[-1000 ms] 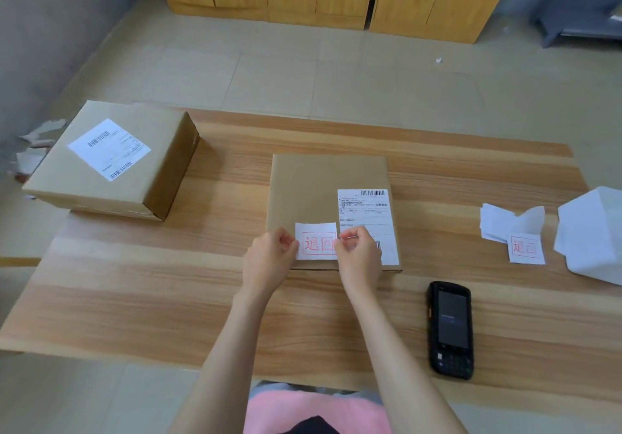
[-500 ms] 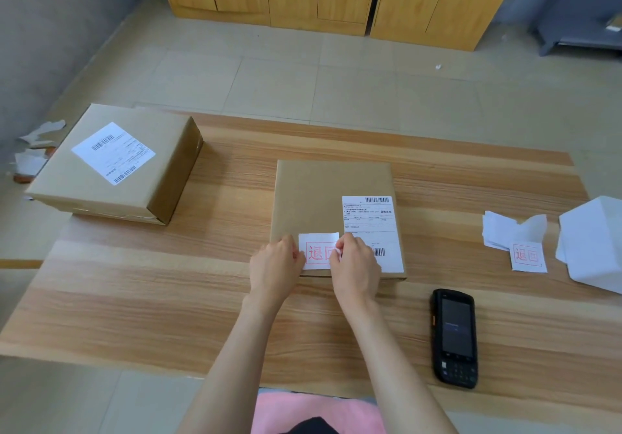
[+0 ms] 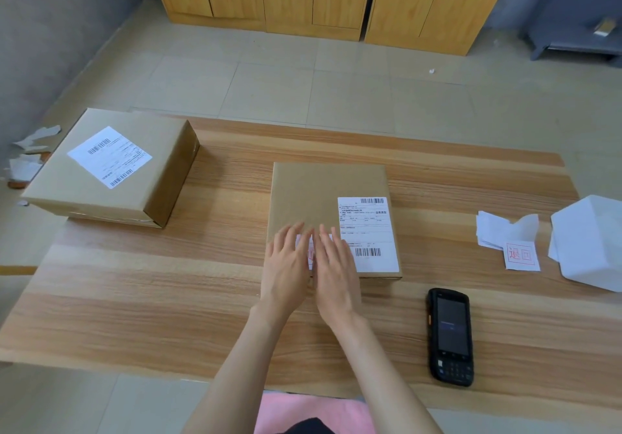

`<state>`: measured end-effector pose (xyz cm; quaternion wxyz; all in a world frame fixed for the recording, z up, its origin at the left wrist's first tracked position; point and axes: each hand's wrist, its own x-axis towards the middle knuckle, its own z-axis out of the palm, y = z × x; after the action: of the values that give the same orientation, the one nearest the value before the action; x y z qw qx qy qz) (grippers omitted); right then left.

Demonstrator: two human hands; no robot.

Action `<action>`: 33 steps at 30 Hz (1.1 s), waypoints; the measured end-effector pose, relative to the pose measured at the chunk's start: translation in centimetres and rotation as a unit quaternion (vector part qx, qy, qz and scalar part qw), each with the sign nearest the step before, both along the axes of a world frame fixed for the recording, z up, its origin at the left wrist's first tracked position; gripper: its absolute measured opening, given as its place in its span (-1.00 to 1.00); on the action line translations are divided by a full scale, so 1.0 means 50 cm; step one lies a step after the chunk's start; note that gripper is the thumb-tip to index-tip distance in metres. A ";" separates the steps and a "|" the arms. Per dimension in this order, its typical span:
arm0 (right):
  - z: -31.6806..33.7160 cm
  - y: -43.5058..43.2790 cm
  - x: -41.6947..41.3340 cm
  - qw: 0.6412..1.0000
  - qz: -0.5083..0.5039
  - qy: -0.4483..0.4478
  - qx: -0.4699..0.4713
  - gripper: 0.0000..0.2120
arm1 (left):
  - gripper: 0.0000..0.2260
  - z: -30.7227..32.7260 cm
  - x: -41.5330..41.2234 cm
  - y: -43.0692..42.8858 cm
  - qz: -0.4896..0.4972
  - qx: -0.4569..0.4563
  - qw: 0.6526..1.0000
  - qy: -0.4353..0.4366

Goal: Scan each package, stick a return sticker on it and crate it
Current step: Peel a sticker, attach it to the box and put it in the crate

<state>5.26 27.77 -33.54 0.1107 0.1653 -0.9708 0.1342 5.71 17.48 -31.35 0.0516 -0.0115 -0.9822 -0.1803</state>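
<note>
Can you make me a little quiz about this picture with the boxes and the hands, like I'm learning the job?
1. True or false: the left hand and the right hand both press with straight fingers on the white return sticker with red print.
2. Where is the black handheld scanner compared with the flat brown cardboard package? A) on the person's left of it. B) on the person's right of it, nearer the person. C) on top of it.
3. How many brown cardboard boxes sit on the light wooden table?

Key: 1 true. 2 B. 3 two: the flat package and the taller brown cardboard box.
</note>
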 end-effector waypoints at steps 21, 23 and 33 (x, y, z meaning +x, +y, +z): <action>-0.046 0.051 0.006 0.996 -0.052 -0.051 0.057 -0.54 | -0.49 -0.043 0.029 -0.008 -0.001 -0.065 0.993 -0.101; -0.043 0.055 0.006 0.995 -0.058 -0.068 0.043 -0.48 | -0.51 -0.051 0.030 -0.014 0.010 -0.067 0.994 -0.090; -0.026 0.059 0.003 0.987 -0.065 -0.146 0.000 -0.51 | -0.56 -0.053 0.034 -0.024 0.057 0.016 0.996 -0.072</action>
<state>5.41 30.70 -34.83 -0.0234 0.0802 -0.9853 0.1490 7.39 16.30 -33.99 -0.0084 0.0581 -0.9793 -0.1936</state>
